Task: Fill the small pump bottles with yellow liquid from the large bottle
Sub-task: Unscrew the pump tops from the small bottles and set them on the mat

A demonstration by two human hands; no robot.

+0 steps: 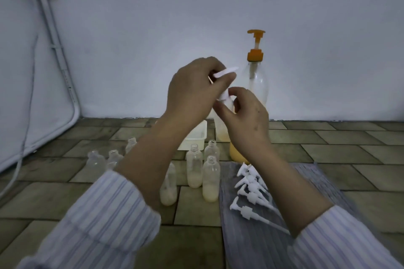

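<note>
My left hand (192,91) is raised above the floor, shut on a white pump head (225,72) that sits on a small clear bottle (223,124). My right hand (244,113) grips that bottle's neck just below the pump; yellow liquid shows in its bottom. Behind them stands the large clear bottle (258,85) with an orange pump (255,50) and yellow liquid low inside. On the floor, three small open bottles (211,179) hold some pale liquid. Several empty ones (96,160) stand to the left.
Several loose white pump heads (251,190) lie on a grey striped cloth (251,244) at the right. A white plastic tub (194,137) sits behind the small bottles. The wall is close behind, with a cable (26,133) hanging at the left.
</note>
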